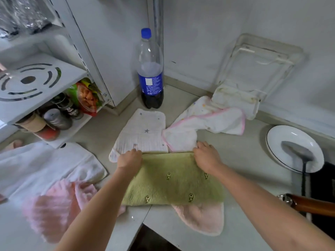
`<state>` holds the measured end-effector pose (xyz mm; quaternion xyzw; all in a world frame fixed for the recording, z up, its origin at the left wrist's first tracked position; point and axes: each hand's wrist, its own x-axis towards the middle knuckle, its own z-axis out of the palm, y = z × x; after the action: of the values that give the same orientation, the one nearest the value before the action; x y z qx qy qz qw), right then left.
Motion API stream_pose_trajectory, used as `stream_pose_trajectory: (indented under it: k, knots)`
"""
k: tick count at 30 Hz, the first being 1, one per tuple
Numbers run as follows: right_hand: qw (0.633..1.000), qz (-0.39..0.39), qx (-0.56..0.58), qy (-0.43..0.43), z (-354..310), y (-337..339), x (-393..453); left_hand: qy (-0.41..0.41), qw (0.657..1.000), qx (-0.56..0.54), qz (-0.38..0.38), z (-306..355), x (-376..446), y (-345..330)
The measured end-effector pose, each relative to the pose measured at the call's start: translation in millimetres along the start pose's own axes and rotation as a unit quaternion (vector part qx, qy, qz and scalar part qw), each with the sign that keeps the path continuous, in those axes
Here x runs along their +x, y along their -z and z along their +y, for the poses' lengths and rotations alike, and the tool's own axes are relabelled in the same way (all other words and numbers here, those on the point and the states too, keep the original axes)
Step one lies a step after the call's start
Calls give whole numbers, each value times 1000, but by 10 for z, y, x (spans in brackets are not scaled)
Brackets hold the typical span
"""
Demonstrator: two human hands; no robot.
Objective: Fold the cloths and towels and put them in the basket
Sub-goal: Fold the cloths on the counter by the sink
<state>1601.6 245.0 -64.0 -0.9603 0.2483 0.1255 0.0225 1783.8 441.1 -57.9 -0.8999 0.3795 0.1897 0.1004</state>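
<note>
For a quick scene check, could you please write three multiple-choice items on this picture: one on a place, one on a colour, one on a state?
1. Where does the bottle stand?
A. in the wall corner
B. on the plate
C. on the shelf
2. Which colour is the towel under both hands?
A. blue
B. green
C. black
3. How does that towel lie?
A. hanging
B. rolled up
C. flat on the counter

A: it stands where the walls meet.
B: left hand and right hand hold its green far edge.
C: it lies spread flat.
</note>
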Motion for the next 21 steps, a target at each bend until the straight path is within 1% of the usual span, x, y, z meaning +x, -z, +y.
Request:
stream_pose_trajectory:
  k: [2,4,5,7,9,12,14,17,21]
  knots:
    - [1000,3,4,15,15,-4,4,-34,999,2,29,11,38,-4]
    - [999,-1,31,32,30,5,-6,-95,995,2,39,1,85,-5]
    - [998,-7,47,43,37,13,-11,-124,992,-4,30,-6,107,-11]
    - [995,-18,77,64,45,44,4,-150,988,-46,-1,-10,151,-4]
    - [990,-31,115,76,34,77,36,-161,982,-100,-17,-7,209,10]
    - [986,-63,136,80,-7,107,78,-185,974,-129,-27,-3,315,16]
    - [984,-76,150,63,-15,109,102,-188,972,-135,-32,-4,374,22]
    - [977,-86,196,17,-5,100,150,-176,974,-139,-38,2,411,34]
    - [977,-113,180,-8,-11,68,230,-170,980,-92,-47,59,440,43]
